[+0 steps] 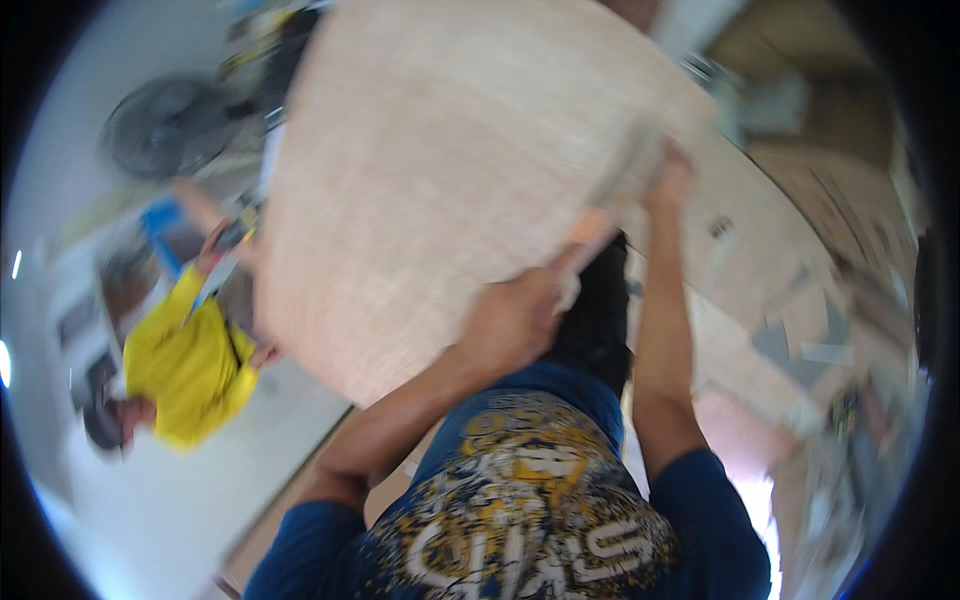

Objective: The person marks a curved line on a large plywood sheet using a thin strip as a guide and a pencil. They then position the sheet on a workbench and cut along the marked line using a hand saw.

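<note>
The view is blurred and tilted over a workshop: a pale floor (180,500) runs along the lower left, a dark round fan (165,125) stands at the upper left, and wooden boards and clutter (800,300) spread down the right side.

A large pale wooden panel (440,180) fills the upper middle, raised in front of the person wearing the camera. The left hand (515,315) grips the panel's lower edge near the centre, fingers curled around it. The right hand (668,180) reaches up and holds the panel's right edge; how the fingers close there is too blurred to tell exactly, but the hand lies against the edge. Both forearms rise from the lower edge, out of dark blue sleeves, with a blue patterned shirt (520,500) between them.

At the left, a co-worker in a yellow top (190,365) stands just beside the panel's far edge. One of that person's hands (265,352) touches the panel's left edge; the other (215,245) is raised near it.
</note>
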A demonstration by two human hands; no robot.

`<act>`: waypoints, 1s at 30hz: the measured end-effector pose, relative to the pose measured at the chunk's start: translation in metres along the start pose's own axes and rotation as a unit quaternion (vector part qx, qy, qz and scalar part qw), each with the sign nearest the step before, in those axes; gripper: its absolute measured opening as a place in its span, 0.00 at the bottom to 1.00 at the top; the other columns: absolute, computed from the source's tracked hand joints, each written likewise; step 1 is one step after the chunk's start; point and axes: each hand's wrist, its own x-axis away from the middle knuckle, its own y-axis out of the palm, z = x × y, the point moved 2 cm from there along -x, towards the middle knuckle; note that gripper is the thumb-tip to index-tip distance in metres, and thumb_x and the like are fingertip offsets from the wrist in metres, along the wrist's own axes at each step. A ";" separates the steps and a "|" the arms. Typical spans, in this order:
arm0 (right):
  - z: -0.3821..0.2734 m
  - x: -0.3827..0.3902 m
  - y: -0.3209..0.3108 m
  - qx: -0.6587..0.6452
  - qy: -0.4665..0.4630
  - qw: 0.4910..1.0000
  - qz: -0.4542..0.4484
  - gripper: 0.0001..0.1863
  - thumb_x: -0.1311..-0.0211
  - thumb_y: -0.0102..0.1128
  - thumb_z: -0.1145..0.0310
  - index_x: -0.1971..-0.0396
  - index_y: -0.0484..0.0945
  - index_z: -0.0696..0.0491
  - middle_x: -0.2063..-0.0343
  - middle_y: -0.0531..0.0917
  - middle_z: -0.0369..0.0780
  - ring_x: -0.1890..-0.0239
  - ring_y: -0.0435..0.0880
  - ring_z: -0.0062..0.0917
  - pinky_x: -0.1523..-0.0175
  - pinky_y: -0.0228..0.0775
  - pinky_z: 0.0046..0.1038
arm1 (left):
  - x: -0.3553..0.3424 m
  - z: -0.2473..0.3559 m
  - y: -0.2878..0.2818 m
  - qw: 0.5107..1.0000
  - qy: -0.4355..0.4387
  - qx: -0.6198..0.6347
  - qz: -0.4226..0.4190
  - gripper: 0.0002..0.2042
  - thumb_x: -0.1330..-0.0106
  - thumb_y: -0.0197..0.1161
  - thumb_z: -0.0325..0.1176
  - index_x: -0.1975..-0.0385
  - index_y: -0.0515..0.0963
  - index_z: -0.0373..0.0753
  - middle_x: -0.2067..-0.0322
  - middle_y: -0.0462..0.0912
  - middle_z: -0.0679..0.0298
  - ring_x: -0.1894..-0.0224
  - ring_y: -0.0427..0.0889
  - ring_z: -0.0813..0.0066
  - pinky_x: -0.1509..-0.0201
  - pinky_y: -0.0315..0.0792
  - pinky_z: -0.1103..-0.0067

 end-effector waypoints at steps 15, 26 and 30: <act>-0.040 0.010 -0.003 -0.217 -0.010 0.976 -0.032 0.31 0.25 0.53 0.63 0.32 0.62 0.68 0.34 0.71 0.51 0.34 0.73 0.40 0.28 0.61 0.40 | 0.004 0.022 0.010 0.998 -0.036 -0.027 -0.032 0.27 0.30 0.56 0.32 0.30 0.65 0.48 0.66 0.83 0.48 0.68 0.85 0.47 0.64 0.79 0.60; -0.041 0.034 -0.020 -0.260 -0.031 0.965 0.013 0.21 0.30 0.61 0.62 0.48 0.75 0.63 0.56 0.83 0.42 0.53 0.79 0.27 0.43 0.68 0.30 | 0.051 0.060 0.021 0.998 0.018 -0.003 0.068 0.23 0.28 0.58 0.28 0.33 0.68 0.41 0.68 0.84 0.47 0.70 0.85 0.49 0.66 0.78 0.66; -0.034 0.030 -0.050 -0.248 -0.035 0.968 0.023 0.18 0.32 0.63 0.64 0.52 0.76 0.63 0.57 0.83 0.41 0.54 0.78 0.26 0.44 0.68 0.28 | 0.068 0.072 0.038 0.998 0.011 -0.042 0.050 0.24 0.29 0.58 0.25 0.33 0.68 0.39 0.73 0.82 0.49 0.76 0.84 0.55 0.70 0.75 0.70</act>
